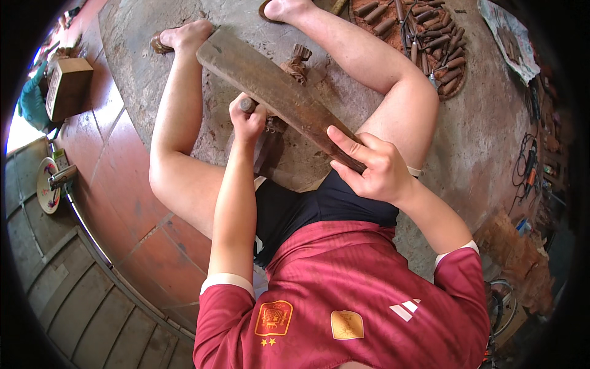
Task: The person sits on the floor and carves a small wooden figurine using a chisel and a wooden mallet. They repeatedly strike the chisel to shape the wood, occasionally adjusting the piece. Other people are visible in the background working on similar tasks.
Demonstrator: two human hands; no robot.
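My right hand (382, 167) grips the narrow end of a long, flat wooden mallet (270, 89), thumb and fingers around its edges. The mallet slants up and left across my lap, its broad end near my left foot. Closed around a tool with a round wooden handle, perhaps a chisel, is my left hand (247, 125); the handle's butt (247, 105) shows beside the mallet. The tool's lower end is hidden. Beneath the mallet lies a dark brown carved wood piece (297, 63), partly covered, between my bare legs.
A round tray of wooden-handled tools (424, 46) sits at the far right, near a sheet holding thin tools (509, 43). Cables (527, 169) and a rough wood chunk (513, 249) lie right. Left are a wooden box (69, 89) and a wall fan (48, 184).
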